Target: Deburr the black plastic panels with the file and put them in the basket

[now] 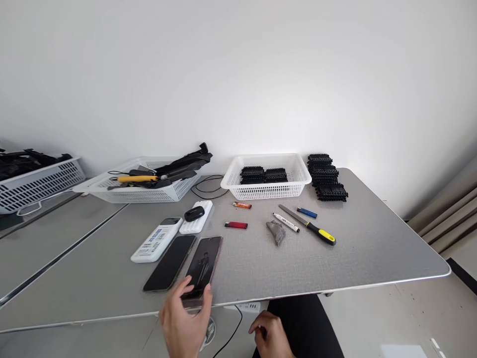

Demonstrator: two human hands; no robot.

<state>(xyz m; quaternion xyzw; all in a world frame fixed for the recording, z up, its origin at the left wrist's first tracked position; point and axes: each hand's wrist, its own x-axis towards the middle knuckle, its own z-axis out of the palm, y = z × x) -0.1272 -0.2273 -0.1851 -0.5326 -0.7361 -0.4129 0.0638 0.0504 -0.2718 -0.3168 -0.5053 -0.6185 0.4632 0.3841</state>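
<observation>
My left hand [188,315] holds the near end of a smartphone [206,256] between thumb and fingers. The phone lies face up at the table's front edge, a dim picture on its screen. Just left of it is a second smartphone [170,263] with a black screen. Behind them lie a white power bank [156,242] with blue print and a smaller white power bank [203,224], a black earbud case [194,214] on top of the latter. My right hand [271,332] rests over my lap below the table edge, fingers curled in, nothing visible in it.
Across the table [253,268] lie a red lighter [236,225], orange lighter [242,205], blue lighter [307,212], marker [286,222], file [311,226] and crumpled grey bag [276,232]. Along the wall stand white baskets [266,191] and stacked black plastic parts [324,174].
</observation>
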